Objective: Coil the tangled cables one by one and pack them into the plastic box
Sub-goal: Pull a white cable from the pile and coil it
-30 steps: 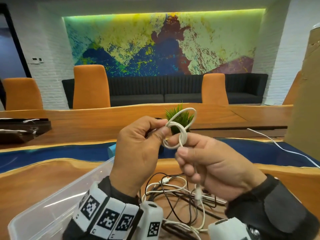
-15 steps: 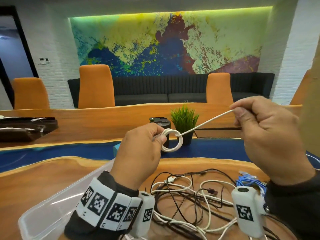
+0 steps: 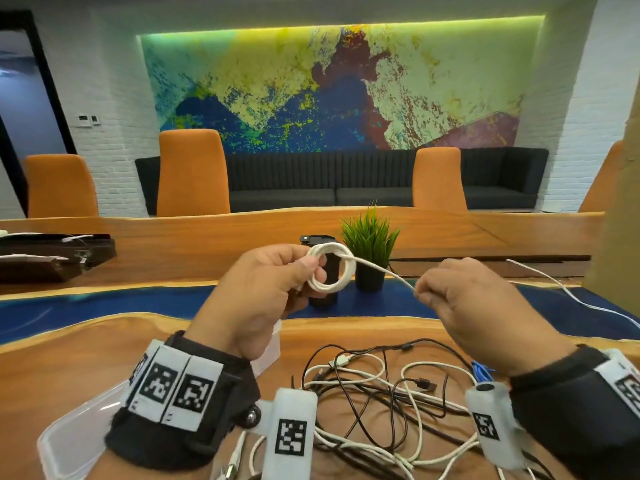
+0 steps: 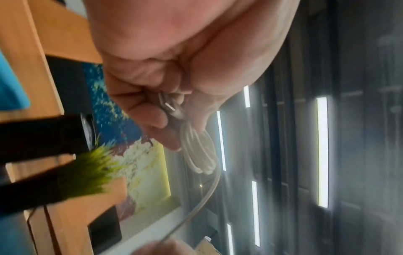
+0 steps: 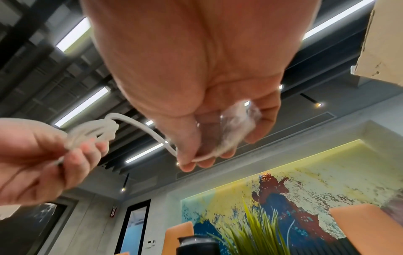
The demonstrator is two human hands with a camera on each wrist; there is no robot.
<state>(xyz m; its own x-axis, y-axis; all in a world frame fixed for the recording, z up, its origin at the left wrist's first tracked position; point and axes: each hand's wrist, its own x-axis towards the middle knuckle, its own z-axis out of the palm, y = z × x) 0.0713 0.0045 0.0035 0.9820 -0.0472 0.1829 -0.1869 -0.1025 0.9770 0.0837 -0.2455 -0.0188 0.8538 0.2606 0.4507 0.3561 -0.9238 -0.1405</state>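
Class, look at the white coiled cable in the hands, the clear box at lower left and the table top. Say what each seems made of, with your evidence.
White coiled cable: flexible, matte, likely rubbery plastic sheath; it bends into tight loops.
Clear box: translucent, glossy plastic; the table shows through.
Table top: polished wood with visible grain, plus a glossy blue band, possibly resin.

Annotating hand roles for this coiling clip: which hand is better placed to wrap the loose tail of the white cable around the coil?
The right hand. It already pinches the free tail of the white cable, while the left hand is occupied holding the coil and should probably just steady it.
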